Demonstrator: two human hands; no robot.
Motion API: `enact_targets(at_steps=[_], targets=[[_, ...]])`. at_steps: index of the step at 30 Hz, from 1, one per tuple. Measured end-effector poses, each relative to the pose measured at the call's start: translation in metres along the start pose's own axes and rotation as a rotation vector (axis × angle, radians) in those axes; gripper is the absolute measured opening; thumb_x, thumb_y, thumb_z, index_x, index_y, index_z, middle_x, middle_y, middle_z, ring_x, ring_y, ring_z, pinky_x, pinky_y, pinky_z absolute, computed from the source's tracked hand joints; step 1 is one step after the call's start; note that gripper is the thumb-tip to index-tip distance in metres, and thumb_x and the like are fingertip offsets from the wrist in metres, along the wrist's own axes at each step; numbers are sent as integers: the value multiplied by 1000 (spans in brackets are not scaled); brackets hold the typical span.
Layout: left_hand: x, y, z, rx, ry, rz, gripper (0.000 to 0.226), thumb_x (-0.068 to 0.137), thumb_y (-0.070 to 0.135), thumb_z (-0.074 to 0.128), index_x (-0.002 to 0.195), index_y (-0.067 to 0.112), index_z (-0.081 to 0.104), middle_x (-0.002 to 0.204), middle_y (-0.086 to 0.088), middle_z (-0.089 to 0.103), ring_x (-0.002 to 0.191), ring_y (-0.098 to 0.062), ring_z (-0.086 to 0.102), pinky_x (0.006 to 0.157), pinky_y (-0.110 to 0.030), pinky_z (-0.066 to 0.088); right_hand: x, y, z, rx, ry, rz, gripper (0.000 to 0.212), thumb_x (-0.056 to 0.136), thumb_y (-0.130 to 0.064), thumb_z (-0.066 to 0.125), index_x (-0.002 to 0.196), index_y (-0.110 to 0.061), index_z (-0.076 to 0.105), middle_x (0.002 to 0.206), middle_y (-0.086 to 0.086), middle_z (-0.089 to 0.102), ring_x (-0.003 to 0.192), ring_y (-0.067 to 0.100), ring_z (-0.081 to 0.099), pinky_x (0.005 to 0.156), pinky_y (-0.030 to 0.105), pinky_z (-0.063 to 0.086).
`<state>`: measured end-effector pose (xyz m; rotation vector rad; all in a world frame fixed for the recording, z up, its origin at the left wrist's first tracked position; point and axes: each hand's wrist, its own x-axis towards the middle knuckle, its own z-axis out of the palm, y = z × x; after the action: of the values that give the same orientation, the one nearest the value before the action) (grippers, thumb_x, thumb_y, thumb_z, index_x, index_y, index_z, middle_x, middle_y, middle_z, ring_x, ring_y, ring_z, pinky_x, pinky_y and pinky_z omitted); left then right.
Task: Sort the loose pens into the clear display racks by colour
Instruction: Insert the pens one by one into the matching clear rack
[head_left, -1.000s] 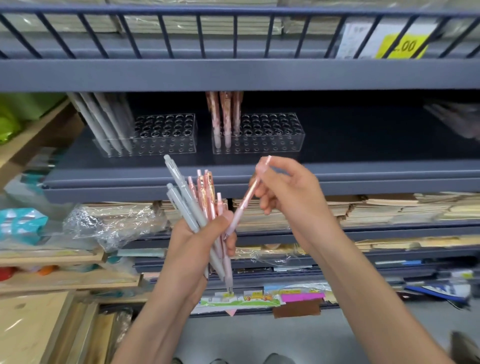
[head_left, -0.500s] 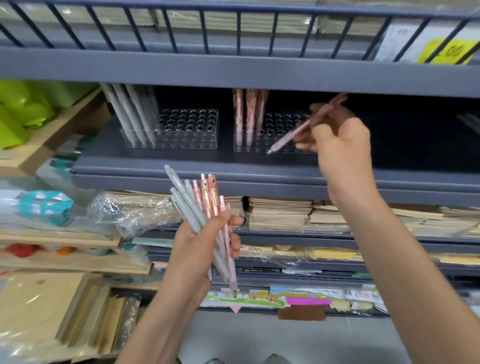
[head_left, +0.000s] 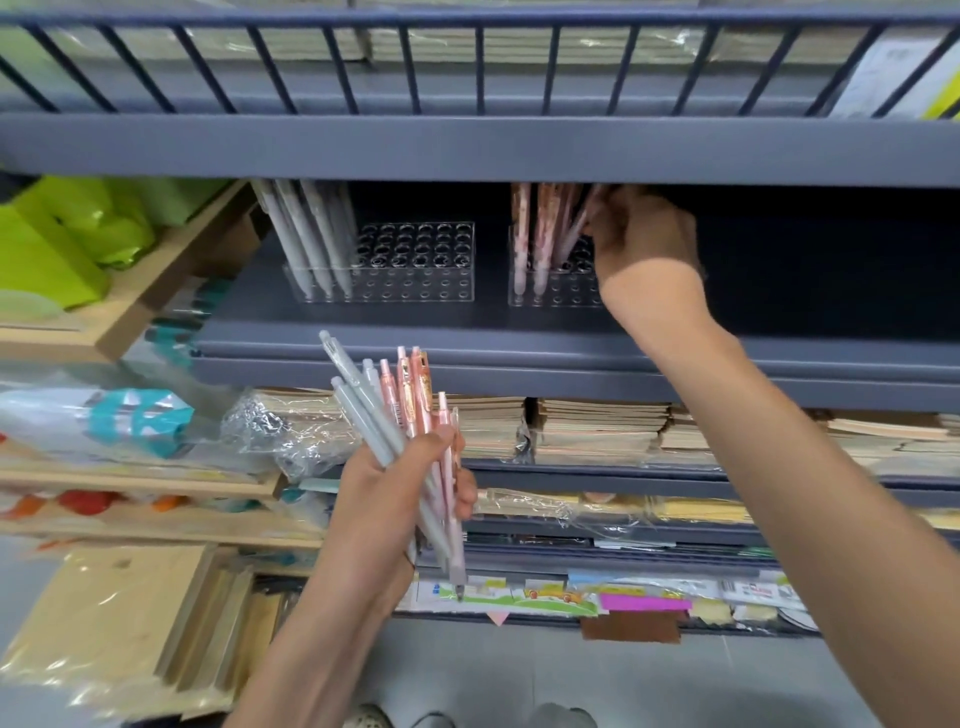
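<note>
My left hand (head_left: 395, 499) grips a bundle of loose pens (head_left: 400, 410), several grey and several pink, held upright below the shelf. Two clear display racks stand on the dark shelf. The left rack (head_left: 415, 265) holds several grey pens (head_left: 306, 234) at its left end. The right rack (head_left: 558, 291) holds several pink pens (head_left: 530, 234) at its left end. My right hand (head_left: 644, 239) reaches into the right rack and pinches a pink pen (head_left: 576, 228), tilted, its tip down in the rack beside the other pink ones.
The upper shelf's front edge (head_left: 467, 150) hangs low over the racks. Stacks of notebooks (head_left: 597, 431) fill the shelf below. Green packages (head_left: 62, 239) and wooden shelving (head_left: 156, 291) stand to the left. Wrapped boards (head_left: 119, 623) lean at the lower left.
My right hand has carried one pink pen from the bundle up to the shelf and lowered it into the right rack. The left hand has stayed put with the bundle.
</note>
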<state>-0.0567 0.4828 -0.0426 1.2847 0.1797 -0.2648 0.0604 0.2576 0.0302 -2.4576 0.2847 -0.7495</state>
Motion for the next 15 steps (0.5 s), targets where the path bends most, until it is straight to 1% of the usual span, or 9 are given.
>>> enact_targets(at_steps=[2, 3, 6, 9, 12, 14, 15], targets=[[1, 3, -4, -26, -13, 16, 20, 92, 24, 67, 89, 4, 65, 57, -13, 60, 48, -23, 55, 50, -30, 46, -1, -3, 6, -124, -29, -47, 26, 102, -22, 42, 114, -6, 58, 107, 20, 65, 98, 40, 59, 73, 34, 39], [2, 4, -5, -45, -18, 24, 19, 91, 22, 68, 88, 3, 66, 59, -12, 61, 50, -24, 57, 50, -30, 50, -1, -3, 9, -140, -42, -47, 25, 101, -19, 42, 117, -7, 56, 106, 20, 65, 96, 40, 58, 71, 33, 36], [6, 9, -10, -63, -44, 55, 14, 87, 19, 71, 79, 8, 75, 66, -12, 65, 56, -25, 64, 52, -29, 54, -1, -5, 12, -211, -74, -39, 28, 98, -11, 44, 125, -9, 52, 111, 22, 63, 98, 40, 58, 72, 30, 29], [7, 14, -13, -56, -72, 69, 10, 82, 22, 75, 77, 14, 79, 73, -15, 69, 59, -26, 67, 51, -29, 55, 2, -8, 11, -216, -97, -54, 29, 97, -7, 44, 125, -6, 53, 112, 24, 62, 101, 41, 58, 73, 31, 32], [7, 17, -14, -45, -98, 87, 10, 76, 28, 80, 77, 18, 80, 78, -14, 73, 60, -24, 69, 53, -29, 56, 1, -9, 9, -172, -124, -45, 28, 99, -10, 44, 125, -5, 54, 113, 23, 63, 103, 41, 58, 76, 33, 38], [9, 18, -14, -45, -99, 89, 14, 71, 31, 82, 77, 19, 79, 82, -16, 74, 61, -25, 70, 53, -30, 57, 1, -6, 9, -101, -123, -31, 28, 100, -17, 45, 126, -8, 54, 112, 18, 66, 102, 40, 60, 82, 34, 42], [10, 18, -14, -47, -98, 87, 14, 71, 30, 83, 78, 18, 79, 84, -17, 74, 62, -26, 70, 53, -30, 57, -2, -4, 6, -52, -121, -12, 29, 99, -20, 48, 127, -11, 54, 110, 11, 69, 101, 36, 62, 85, 29, 42]])
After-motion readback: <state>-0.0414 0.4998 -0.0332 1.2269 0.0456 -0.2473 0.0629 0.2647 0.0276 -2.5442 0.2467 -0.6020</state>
